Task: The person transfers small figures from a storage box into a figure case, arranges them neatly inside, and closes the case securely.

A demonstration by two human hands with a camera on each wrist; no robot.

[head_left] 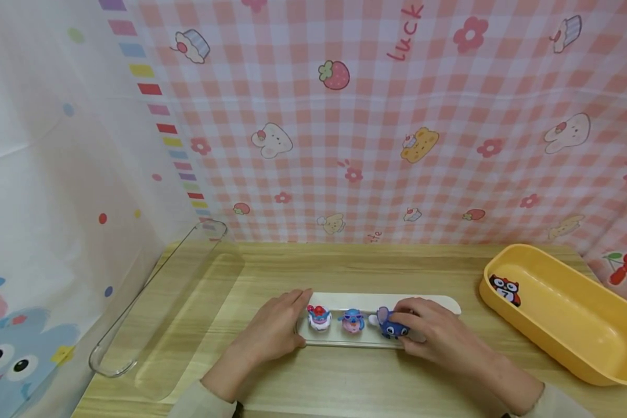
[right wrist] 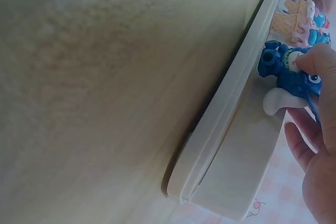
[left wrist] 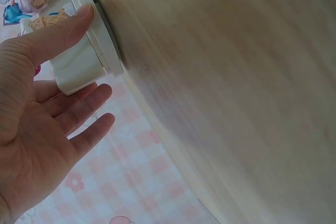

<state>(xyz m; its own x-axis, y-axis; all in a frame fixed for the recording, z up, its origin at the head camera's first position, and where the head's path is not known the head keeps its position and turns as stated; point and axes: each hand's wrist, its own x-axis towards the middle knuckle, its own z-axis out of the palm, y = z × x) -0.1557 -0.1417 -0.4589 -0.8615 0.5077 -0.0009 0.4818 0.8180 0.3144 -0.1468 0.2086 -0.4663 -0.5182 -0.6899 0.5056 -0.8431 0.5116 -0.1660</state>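
Note:
A long white display base (head_left: 334, 300) with rounded ends lies on the wooden table. At its left end my left hand (head_left: 274, 326) holds it, thumb on the near edge and fingers behind the end. Two small figurines stand on the base: a white one with red on top (head_left: 319, 319), and a blue-and-pink one with glasses (head_left: 352, 321). To their right, my right hand (head_left: 438, 332) pinches a dark blue big-eared figurine (right wrist: 294, 77) between thumb and fingers. The figurine is close over the base's step, and the right wrist view shows its pale, rounded lower part.
A clear plastic cover (head_left: 183, 313) lies at the table's left side. On the right stands a yellow tub (head_left: 559, 354) with an owl sticker (head_left: 505, 289) on its inner wall. A pink checked cloth (head_left: 376, 116) hangs behind the table.

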